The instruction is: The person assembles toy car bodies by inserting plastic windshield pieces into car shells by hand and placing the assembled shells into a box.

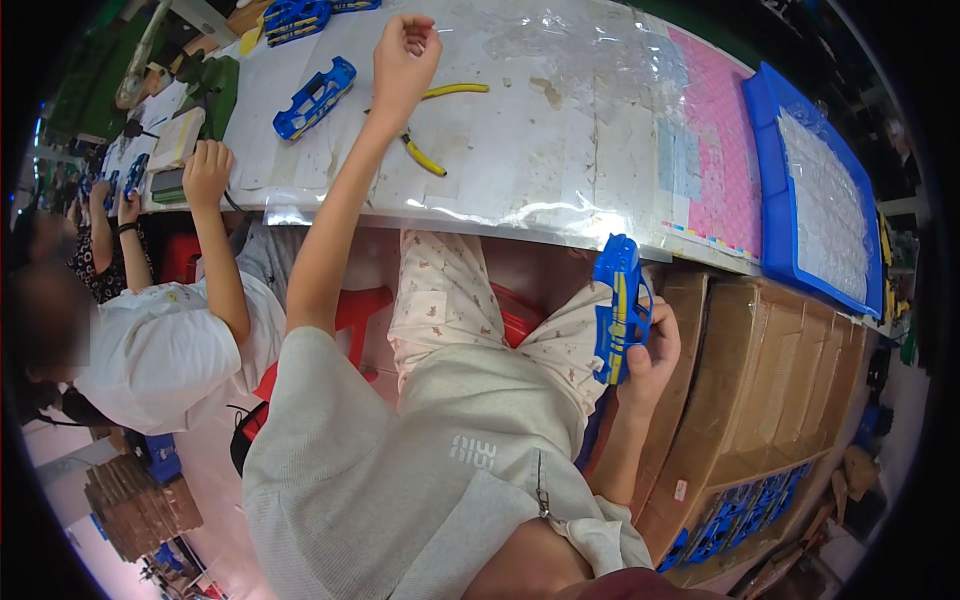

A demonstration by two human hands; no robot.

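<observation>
In my right hand is a blue toy car body with yellow markings, held on end over my right thigh, beside the table's front edge. My fingers and thumb grip its right side. My left arm stretches out over the table, and my left hand is loosely closed with its fingers curled; nothing shows in them. Beneath the left wrist lie pliers with yellow handles, partly hidden by the forearm. Another blue car body lies on the tabletop to the left of that hand.
More blue car bodies sit at the table's far left. A blue tray of clear plastic stands on the right end. Below it are cardboard boxes, with several blue car bodies inside. A co-worker's hand rests at the table's left.
</observation>
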